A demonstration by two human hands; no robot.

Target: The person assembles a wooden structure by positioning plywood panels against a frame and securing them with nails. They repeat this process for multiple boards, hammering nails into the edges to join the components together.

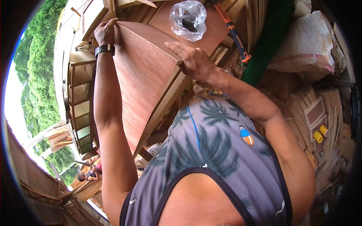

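head | left grip [105, 33], right grip [193, 60] | both clasp panel [145, 75] top edge

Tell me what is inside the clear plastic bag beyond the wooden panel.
The clear plastic bag holds a small dark heap, perhaps screws or nails; the pieces are too small to identify. The bag's folds cover part of it.

**Smooth Veneer, Crinkled Plastic**

A reddish-brown wooden panel [145, 71], smooth and matt with fine grain, sits in a paler bare-wood frame [166, 101]. A clear, glossy, crinkled plastic bag [187, 19] lies beyond it. The sack [307, 41] alongside looks like woven white plastic, creased and dull.
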